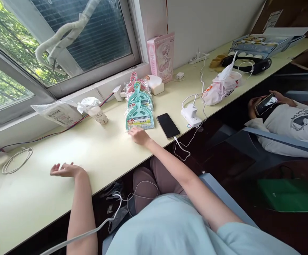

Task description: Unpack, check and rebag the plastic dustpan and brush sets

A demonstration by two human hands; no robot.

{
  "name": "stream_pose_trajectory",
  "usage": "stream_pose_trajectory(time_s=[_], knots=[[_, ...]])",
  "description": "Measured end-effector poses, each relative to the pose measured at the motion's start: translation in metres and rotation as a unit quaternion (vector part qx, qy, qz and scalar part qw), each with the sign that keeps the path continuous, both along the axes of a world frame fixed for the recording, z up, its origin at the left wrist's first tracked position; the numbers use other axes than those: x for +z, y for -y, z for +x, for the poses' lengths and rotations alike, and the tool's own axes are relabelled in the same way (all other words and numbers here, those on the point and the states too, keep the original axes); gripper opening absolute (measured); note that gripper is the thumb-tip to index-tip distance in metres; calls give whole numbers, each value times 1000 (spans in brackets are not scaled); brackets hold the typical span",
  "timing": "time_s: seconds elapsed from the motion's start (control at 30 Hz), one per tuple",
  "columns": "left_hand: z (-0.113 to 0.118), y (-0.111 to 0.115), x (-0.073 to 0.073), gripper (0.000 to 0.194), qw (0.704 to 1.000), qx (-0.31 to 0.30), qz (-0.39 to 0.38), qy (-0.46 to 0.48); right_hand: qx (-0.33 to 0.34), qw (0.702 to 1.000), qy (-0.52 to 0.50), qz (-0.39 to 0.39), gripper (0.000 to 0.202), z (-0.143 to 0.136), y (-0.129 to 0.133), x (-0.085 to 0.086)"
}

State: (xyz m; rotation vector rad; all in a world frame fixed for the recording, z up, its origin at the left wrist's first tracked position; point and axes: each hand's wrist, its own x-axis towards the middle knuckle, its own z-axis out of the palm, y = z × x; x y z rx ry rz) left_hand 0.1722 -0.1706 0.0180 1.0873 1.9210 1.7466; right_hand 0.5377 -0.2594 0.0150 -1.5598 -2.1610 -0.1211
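Note:
My left hand (pixel 65 170) rests on the pale desk at the left, fingers apart and slightly curled, holding nothing. Near the bottom edge of the front teal dustpan-and-brush set (pixel 140 117) is my right hand (pixel 138 136); its fingers are bent close together at the plastic wrapping, and whether they grip it is too small to tell. Behind the front set lie another teal set (pixel 140 95) and a pink set (pixel 135 84), all in clear wrapping. A black phone (pixel 168 125) with a white cable lies right of my right hand.
The desk (pixel 101 148) also bears a lidded cup (pixel 98 112), a plastic packet (pixel 61 113), a coiled cable (pixel 18 160), a pink box (pixel 161 58), a white power adapter (pixel 191 115) and a tied bag (pixel 220 90). At the right, a seated person (pixel 294 117) holds a phone.

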Motion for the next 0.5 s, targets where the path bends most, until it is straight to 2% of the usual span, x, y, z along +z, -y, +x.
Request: stream_pose_trajectory(time_s=[0.03,0.1,0.23,0.37,0.5], knots=[[4,0,0,42,999,28,0,30,-4,1000,-29,-8,37,4,-4,-1],[11,-1,-2,33,997,37,-7,63,11,997,-63,-49,42,11,-14,-5],[14,1,-6,25,998,-30,-30,54,37,985,-67,-153,56,19,-27,-14],[14,1,-10,26,996,-79,-31,30,44,984,-72,-158,65,22,-34,-15],[14,-2,-12,28,995,-94,-20,24,58,990,-50,-122,62,35,-50,-2]])
